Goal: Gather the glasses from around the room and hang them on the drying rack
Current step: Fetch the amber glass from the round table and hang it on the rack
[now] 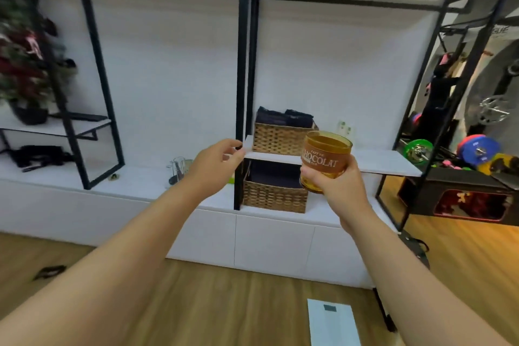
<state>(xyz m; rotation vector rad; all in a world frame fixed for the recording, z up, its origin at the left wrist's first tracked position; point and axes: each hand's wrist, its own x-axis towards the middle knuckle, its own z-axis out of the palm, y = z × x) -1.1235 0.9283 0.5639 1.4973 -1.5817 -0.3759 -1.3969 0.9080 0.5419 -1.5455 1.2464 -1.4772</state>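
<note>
My right hand (334,185) grips an amber glass (325,160) with a brown label reading "CHOCOLAT", held upright in front of the white shelf (387,163). My left hand (216,166) is stretched out at the same height with nothing in it, its fingers loosely curled near the black shelf post (242,93). Just left of that hand, a clear glass (178,170) stands on the low white counter (134,182), partly hidden by my wrist. No drying rack is in view.
Two wicker baskets (280,139) (273,194) with dark cloth sit on the shelf and the counter. A potted plant (22,70) stands at the left. Coloured weight plates (477,150) and a dark box (463,196) are at the right. A white paper (331,323) lies on the wooden floor.
</note>
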